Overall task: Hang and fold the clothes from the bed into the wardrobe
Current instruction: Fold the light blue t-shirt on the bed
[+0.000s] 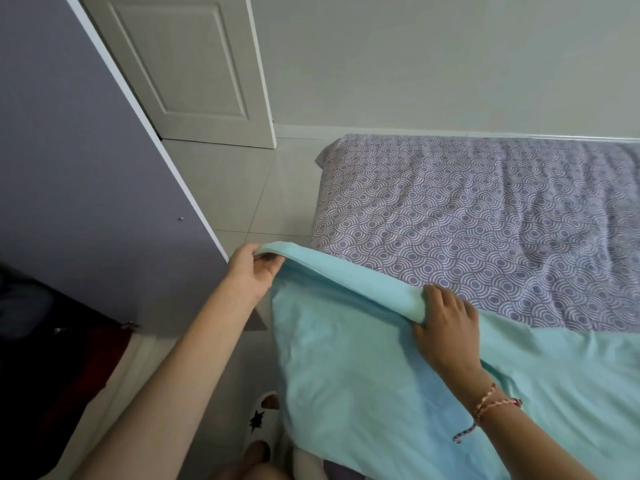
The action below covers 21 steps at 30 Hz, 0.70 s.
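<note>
A light turquoise garment [349, 368] hangs spread over the near corner of the bed [485, 220], which has a purple sheet with white circle patterns. My left hand [251, 270] pinches the garment's folded top edge at its left end, out past the bed's edge. My right hand [445, 322] grips the same folded edge further right, fingers curled round it, just above the mattress. The edge runs taut between both hands. The open wardrobe door [86, 188], lilac with a white rim, stands at the left.
A white panelled room door [183, 64] stands at the back left. Pale floor tiles [249, 188] lie between wardrobe and bed. Dark and red clothes [45, 368] show in the wardrobe at lower left. My slippered foot [261, 420] is beside the bed.
</note>
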Each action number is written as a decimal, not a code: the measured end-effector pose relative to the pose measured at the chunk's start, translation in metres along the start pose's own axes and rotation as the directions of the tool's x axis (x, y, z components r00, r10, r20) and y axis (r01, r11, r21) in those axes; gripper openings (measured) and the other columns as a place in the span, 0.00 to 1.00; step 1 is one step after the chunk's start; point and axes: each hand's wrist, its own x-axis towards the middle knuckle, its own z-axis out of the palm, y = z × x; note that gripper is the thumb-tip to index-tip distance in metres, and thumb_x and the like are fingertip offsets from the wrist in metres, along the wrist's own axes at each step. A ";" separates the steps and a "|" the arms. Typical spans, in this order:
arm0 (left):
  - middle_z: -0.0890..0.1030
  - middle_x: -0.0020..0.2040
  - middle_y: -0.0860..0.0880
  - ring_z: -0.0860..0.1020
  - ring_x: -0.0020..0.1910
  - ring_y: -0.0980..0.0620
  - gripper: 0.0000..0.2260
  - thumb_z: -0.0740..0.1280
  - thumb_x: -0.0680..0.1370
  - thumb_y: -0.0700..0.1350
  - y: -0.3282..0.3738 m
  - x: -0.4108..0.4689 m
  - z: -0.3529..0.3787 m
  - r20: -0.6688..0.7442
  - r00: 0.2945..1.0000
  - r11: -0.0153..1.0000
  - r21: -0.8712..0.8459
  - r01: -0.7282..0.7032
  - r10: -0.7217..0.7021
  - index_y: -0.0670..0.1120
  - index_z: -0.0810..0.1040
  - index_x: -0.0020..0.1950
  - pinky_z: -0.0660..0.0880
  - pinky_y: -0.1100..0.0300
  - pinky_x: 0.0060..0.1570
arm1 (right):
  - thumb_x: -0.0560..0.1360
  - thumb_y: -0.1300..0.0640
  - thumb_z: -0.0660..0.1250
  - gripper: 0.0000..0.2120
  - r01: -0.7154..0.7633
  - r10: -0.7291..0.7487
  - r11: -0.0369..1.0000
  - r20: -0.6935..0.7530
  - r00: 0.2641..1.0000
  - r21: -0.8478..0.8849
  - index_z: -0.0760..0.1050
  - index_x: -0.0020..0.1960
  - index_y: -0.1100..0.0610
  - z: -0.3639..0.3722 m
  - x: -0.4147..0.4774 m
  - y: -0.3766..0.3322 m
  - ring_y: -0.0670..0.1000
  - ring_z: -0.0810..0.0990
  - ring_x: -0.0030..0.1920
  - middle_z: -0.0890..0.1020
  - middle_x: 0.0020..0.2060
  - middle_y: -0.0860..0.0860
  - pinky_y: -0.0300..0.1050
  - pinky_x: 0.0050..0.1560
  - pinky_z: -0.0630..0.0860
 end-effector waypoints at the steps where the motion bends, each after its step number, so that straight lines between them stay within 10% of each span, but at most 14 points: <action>1: 0.80 0.34 0.41 0.76 0.39 0.47 0.12 0.53 0.81 0.37 -0.003 -0.001 -0.002 -0.003 1.000 1.000 -0.011 -0.023 0.023 0.37 0.70 0.41 0.79 0.58 0.40 | 0.60 0.66 0.69 0.19 0.019 -0.019 1.000 -0.051 0.999 0.004 0.76 0.50 0.65 -0.003 -0.002 0.004 0.63 0.81 0.47 0.81 0.48 0.60 0.56 0.48 0.75; 6: 0.72 0.66 0.40 0.72 0.64 0.42 0.10 0.56 0.81 0.43 -0.044 0.017 -0.065 -0.204 0.978 0.990 0.141 -0.008 0.037 0.40 0.73 0.55 0.70 0.52 0.58 | 0.64 0.68 0.56 0.27 0.239 -0.241 0.970 -0.028 0.970 -0.041 0.70 0.62 0.66 -0.006 -0.043 0.036 0.65 0.78 0.57 0.78 0.57 0.65 0.51 0.67 0.57; 9: 0.75 0.61 0.38 0.75 0.58 0.41 0.09 0.59 0.80 0.42 -0.088 0.022 -0.109 -0.407 0.914 0.902 0.393 0.177 -0.003 0.38 0.74 0.47 0.74 0.62 0.46 | 0.79 0.51 0.49 0.21 0.326 -0.328 0.945 0.158 0.931 0.038 0.65 0.68 0.58 -0.019 -0.080 0.054 0.55 0.67 0.67 0.74 0.65 0.57 0.45 0.70 0.50; 13: 0.77 0.52 0.37 0.76 0.52 0.37 0.14 0.58 0.78 0.36 -0.123 -0.015 -0.106 -0.453 0.876 0.690 0.688 0.226 0.164 0.31 0.71 0.61 0.71 0.51 0.50 | 0.80 0.40 0.41 0.29 0.075 -0.091 0.994 0.231 0.969 0.077 0.67 0.70 0.54 -0.044 -0.105 0.094 0.53 0.64 0.70 0.70 0.68 0.53 0.41 0.71 0.48; 17: 0.74 0.61 0.32 0.72 0.60 0.33 0.18 0.58 0.74 0.40 -0.147 -0.051 -0.087 0.227 0.765 0.082 0.936 -0.342 0.603 0.33 0.73 0.61 0.66 0.44 0.61 | 0.76 0.35 0.44 0.33 -0.260 0.244 0.964 0.221 0.944 0.048 0.62 0.72 0.54 -0.055 -0.130 0.146 0.53 0.56 0.74 0.59 0.72 0.51 0.45 0.72 0.47; 21: 0.77 0.58 0.34 0.73 0.60 0.37 0.19 0.55 0.73 0.43 -0.205 -0.102 -0.041 0.792 0.465 -0.308 0.592 -0.745 0.396 0.34 0.79 0.54 0.63 0.51 0.61 | 0.74 0.51 0.68 0.28 -0.739 0.736 0.669 0.068 0.673 0.072 0.67 0.67 0.67 -0.082 -0.169 0.198 0.64 0.65 0.68 0.67 0.67 0.67 0.58 0.68 0.62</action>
